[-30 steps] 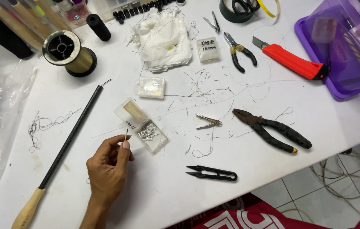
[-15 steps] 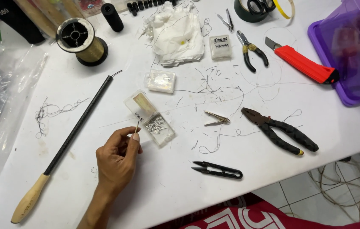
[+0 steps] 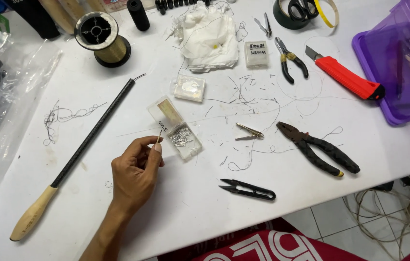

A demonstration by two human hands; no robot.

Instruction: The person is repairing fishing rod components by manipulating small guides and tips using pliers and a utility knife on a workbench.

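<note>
While the left hand [image 3: 135, 171] pinches a tiny metal sleeve [image 3: 159, 136] just beside its open box [image 3: 176, 128], it looks light, slippery, best gripped mid-length; right hand unseen.

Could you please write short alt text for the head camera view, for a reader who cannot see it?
A left hand pinches a small metal pin beside an open clear box of pins on a white table, with a long black rod, pliers and thread snips nearby.
</note>
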